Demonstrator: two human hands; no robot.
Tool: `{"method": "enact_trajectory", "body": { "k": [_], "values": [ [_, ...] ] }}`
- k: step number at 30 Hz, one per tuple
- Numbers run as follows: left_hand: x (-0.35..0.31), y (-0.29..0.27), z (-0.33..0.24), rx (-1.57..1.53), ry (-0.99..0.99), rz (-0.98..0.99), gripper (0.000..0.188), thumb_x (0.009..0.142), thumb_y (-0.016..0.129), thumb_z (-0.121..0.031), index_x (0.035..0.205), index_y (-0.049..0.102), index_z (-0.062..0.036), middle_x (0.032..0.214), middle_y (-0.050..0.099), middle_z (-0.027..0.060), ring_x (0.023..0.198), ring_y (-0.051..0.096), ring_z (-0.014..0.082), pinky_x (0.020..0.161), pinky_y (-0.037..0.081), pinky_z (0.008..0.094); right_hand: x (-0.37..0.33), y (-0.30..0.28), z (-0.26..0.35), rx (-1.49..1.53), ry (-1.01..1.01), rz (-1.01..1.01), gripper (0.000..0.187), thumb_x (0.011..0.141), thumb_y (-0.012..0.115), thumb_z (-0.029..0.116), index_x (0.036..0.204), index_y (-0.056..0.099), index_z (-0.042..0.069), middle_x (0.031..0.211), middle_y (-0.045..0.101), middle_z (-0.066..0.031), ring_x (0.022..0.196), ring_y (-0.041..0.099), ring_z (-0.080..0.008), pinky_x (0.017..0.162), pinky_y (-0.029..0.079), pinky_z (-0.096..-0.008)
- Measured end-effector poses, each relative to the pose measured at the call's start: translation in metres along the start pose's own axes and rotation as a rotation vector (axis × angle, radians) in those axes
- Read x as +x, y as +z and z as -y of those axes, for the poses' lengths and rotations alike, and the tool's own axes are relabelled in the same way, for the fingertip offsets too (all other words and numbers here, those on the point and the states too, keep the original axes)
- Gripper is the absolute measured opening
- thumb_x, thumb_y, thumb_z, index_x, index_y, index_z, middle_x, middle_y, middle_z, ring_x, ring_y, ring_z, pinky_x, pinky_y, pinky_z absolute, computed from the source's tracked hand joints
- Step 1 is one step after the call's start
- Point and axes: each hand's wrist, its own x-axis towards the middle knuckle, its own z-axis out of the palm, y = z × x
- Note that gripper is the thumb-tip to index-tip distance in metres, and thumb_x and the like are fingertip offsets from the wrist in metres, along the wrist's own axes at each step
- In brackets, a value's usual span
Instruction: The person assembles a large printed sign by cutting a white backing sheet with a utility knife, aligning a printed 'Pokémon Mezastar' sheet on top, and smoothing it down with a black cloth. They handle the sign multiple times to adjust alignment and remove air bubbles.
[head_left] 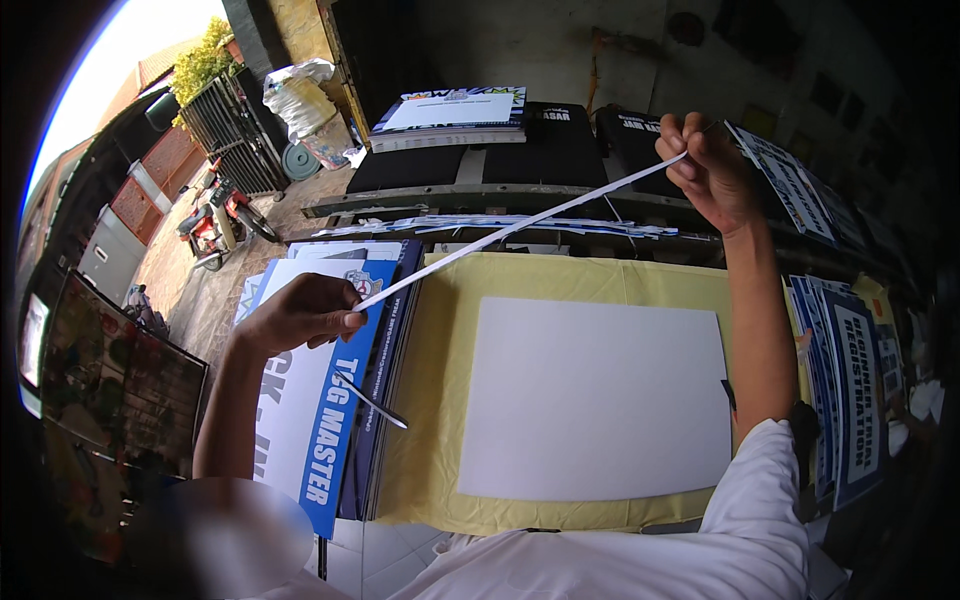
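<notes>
A long, narrow white strip [530, 223] is stretched in the air on a slant between both hands. My left hand [300, 318] pinches its lower end between thumb and fingers, above a stack of printed boards [325, 440]. Higher up and farther away, my right hand [712, 178] has its fingers closed on the other end. Below the strip, a blank white board [600, 400] lies flat on a yellow cloth [440, 400] covering the table. A slim, dark pen-like tool [372, 402] rests across the edge of the printed stack.
Several thin offcut strips [500, 225] lie along a rail behind the table. Beyond them, a pile of printed boards [450, 125] sits on black seats [545, 150]. More printed boards [850, 390] stand at the right. A motorcycle [225, 215] is parked outside, far left.
</notes>
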Motion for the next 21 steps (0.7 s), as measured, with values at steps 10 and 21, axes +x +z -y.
{"method": "enact_trajectory", "body": {
  "k": [10, 21],
  "values": [
    [0.063, -0.05, -0.024, 0.044, -0.048, -0.187, 0.035, 0.099, 0.071, -0.034, 0.09, 0.072, -0.0004, 0.06, 0.049, -0.0045, 0.049, 0.035, 0.002, 0.045, 0.023, 0.0235, -0.085, -0.071, 0.012, 0.009, 0.084, -0.103, 0.019, 0.087, 0.083, 0.021, 0.095, 0.074, 0.006, 0.091, 0.076, -0.0149, 0.053, 0.064, -0.0145, 0.044, 0.044, -0.0218],
    [0.209, -0.051, 0.016, 0.05, -0.257, -0.349, 0.027, 0.094, 0.075, -0.027, 0.107, 0.077, -0.0035, 0.065, 0.056, -0.0031, 0.05, 0.044, 0.0056, 0.047, 0.033, 0.0236, -0.079, -0.119, -0.042, -0.496, 0.502, -0.406, 0.03, 0.091, 0.08, 0.029, 0.103, 0.076, 0.002, 0.099, 0.076, -0.0108, 0.072, 0.071, -0.0135, 0.065, 0.059, -0.0293]
  ]
}}
